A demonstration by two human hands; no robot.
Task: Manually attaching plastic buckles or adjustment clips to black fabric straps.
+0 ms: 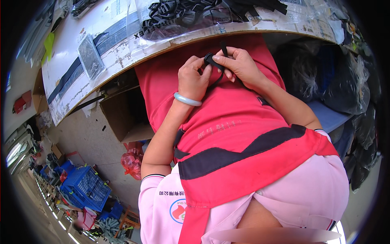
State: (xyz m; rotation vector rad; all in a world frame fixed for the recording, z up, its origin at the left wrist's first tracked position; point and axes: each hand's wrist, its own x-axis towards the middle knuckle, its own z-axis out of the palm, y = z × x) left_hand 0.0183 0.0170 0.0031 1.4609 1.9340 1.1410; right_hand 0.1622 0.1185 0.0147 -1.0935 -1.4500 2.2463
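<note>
My left hand (192,78), with a pale bangle at the wrist, pinches a small black plastic buckle (208,59) between thumb and fingers. Thin black webbing strap (224,49) runs through my right hand (240,65), whose thumb and forefinger press it beside the buckle. More of the strap hangs in a loop below the fingers, over the red apron (227,105) on my lap. Both hands are close together just short of the table edge. How the strap is threaded in the buckle is too small to tell.
On the worktable (118,61) lie a heap of black buckles (172,14) on clear plastic, black straps (264,5) and a clear-wrapped packet (90,57). A cardboard box (118,114) stands beneath. Dark plastic bags (345,89) are at right, blue crates (85,187) at lower left.
</note>
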